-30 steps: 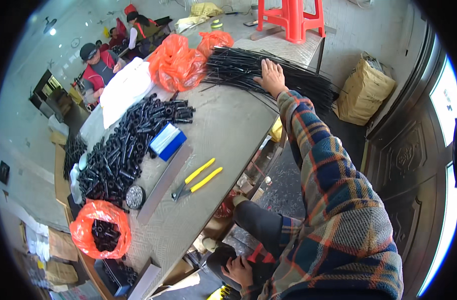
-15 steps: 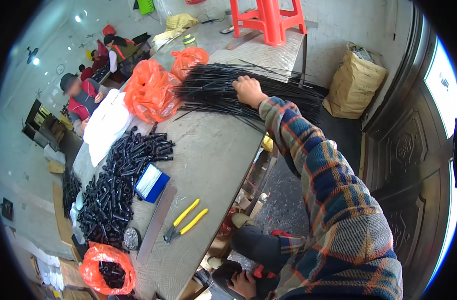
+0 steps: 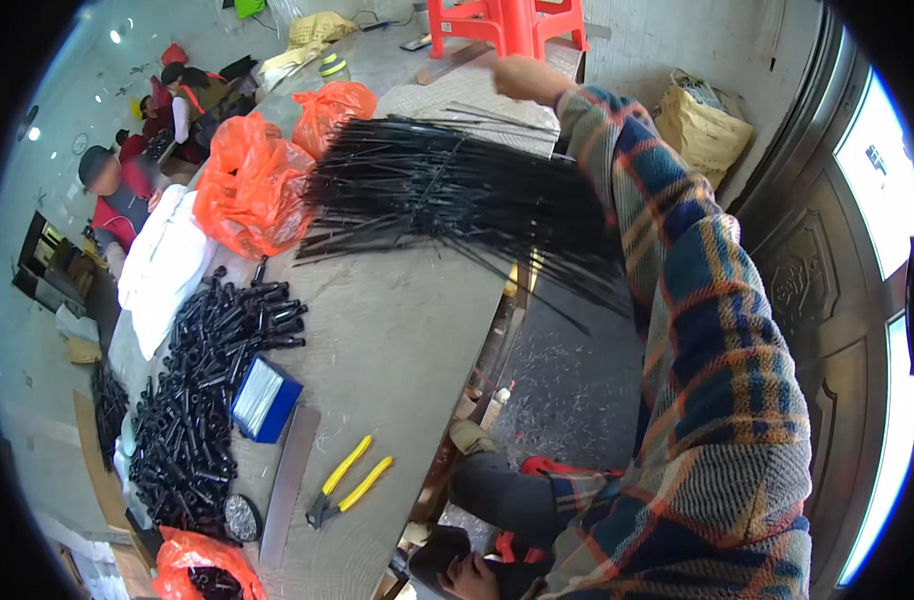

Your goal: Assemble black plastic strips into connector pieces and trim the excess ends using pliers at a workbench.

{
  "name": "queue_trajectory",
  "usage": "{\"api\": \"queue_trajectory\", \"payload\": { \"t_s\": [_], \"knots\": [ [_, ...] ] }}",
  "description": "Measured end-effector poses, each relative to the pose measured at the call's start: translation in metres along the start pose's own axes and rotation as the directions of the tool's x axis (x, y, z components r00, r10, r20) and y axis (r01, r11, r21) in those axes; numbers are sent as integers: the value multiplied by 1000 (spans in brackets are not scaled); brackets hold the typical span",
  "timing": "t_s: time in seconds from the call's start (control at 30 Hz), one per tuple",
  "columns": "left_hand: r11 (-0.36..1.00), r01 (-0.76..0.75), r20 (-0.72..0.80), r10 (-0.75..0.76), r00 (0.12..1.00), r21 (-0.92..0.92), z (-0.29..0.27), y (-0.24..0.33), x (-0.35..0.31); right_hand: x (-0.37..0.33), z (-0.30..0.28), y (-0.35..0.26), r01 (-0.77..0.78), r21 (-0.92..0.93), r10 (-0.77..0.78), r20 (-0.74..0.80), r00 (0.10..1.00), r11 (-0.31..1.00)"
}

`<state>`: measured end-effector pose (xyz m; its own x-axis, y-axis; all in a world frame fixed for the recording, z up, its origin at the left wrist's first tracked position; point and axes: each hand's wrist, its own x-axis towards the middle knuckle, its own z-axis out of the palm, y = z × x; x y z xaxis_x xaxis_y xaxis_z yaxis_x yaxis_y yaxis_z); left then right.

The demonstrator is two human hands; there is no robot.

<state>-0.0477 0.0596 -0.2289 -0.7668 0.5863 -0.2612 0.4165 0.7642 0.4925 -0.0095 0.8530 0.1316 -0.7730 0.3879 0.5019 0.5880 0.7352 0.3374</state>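
My right hand is blurred, raised past the far side of a big bundle of thin black rods, beside a red plastic stool. Its fingers are too smeared to show whether they grip anything. The rods lie across the table and jut over its right edge, with several loose ones splayed out. Low in the picture, my left hand rests by my knee, fingers apart, holding nothing visible. On the table lie pliers with yellow handles, a flat metal strip and a blue box of thin pale pieces.
A heap of short black tubular parts covers the left side. Orange plastic bags and a white cloth-like bundle lie behind it. A woven sack stands near the door. People sit at the far left.
My right hand has left the top of the rods and moved away toward the stool. The table and its things have shifted left in view. My left hand stays by my knee.
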Motion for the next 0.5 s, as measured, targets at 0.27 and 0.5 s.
{"api": "queue_trajectory", "payload": {
  "t_s": [0.27, 0.5],
  "knots": [
    [986, -10, 17, 7, 1000, 168, -10, 38, 25, -43, 64, -10, -319, 60, 219, 607, 764, 946],
    [976, -24, 50, 13, 999, 218, -18, 60, 49, -35, 106, -26, -197, 81, 143, 438, 888, 977]
  ]
}}
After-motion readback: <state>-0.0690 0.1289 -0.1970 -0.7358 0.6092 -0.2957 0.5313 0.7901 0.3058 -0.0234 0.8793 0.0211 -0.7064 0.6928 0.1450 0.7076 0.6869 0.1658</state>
